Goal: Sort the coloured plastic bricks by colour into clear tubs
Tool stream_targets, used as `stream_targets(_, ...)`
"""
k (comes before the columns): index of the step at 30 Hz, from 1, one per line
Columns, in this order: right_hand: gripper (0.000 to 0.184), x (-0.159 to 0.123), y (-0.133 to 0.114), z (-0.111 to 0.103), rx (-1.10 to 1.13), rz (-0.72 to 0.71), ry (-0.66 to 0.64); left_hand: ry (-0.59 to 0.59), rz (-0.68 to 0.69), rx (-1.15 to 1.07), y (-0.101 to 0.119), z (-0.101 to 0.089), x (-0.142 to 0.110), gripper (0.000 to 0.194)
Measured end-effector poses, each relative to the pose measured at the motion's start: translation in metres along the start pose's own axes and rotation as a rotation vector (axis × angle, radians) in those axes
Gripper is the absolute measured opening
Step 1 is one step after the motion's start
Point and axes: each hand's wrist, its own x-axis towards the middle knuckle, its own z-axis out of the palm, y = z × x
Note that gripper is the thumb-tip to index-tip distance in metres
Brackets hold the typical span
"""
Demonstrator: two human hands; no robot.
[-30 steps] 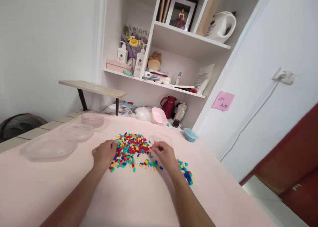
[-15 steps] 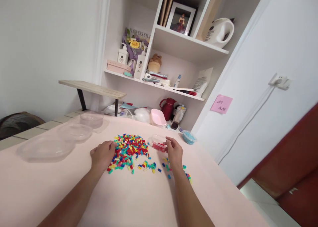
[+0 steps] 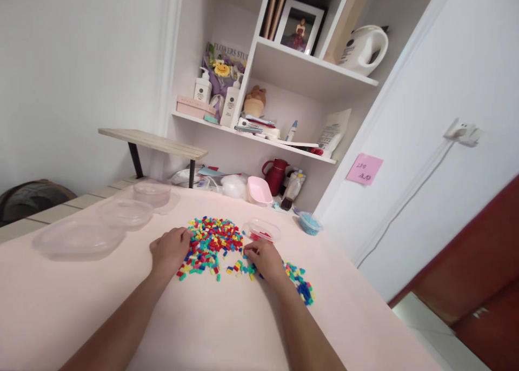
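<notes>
A pile of small toy building bricks (image 3: 214,236) in red, yellow, blue, green and white is spread on the pink tabletop (image 3: 203,328). My left hand (image 3: 171,249) rests against the pile's left edge, its fingers curled and their tips out of sight. At the right edge is my right hand (image 3: 265,260), palm down, thumb and fingertips drawn together low beside the bricks; anything between them is too small to make out. Just behind it stands a clear plastic tub (image 3: 271,226) holding some red bricks. A smaller group of mostly blue and green bricks (image 3: 305,290) lies beside my right wrist.
Clear plastic containers (image 3: 79,238) line the table's left side. A tub of light blue pieces (image 3: 310,223) stands at the right rear. Farther back are a pink basin (image 3: 260,191), a dark red jug (image 3: 275,176), a bottle (image 3: 292,190) and a small wooden stand (image 3: 152,143).
My right hand moved right to the clear tub with red bricks, then came back left to the pile's right edge. My left hand has stayed at the pile's left edge.
</notes>
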Motion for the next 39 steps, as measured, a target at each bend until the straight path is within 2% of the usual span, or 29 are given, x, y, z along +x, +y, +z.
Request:
stream_targets(7,0.019,0.002,-0.001,0.006,-0.001,0.006,-0.042,-0.003,-0.006,0.003,0.0,0.0,0.0,0.038)
stream_targets(16,0.014,0.0,0.0,0.005,0.056,0.011,-0.116,-0.009,-0.002,-0.001,0.0,-0.001,-0.001,0.039)
stream_targets(22,0.014,-0.003,-0.007,0.0,0.048,0.012,-0.137,-0.009,-0.001,0.002,0.001,-0.001,-0.001,0.039)
stream_targets(28,0.014,-0.006,-0.02,-0.003,-0.066,0.028,-0.164,-0.006,0.0,0.016,0.001,0.0,0.0,0.038)
stream_targets(39,0.017,-0.01,-0.029,0.005,-0.13,-0.061,-0.111,-0.015,0.0,0.031,0.002,-0.001,-0.001,0.039)
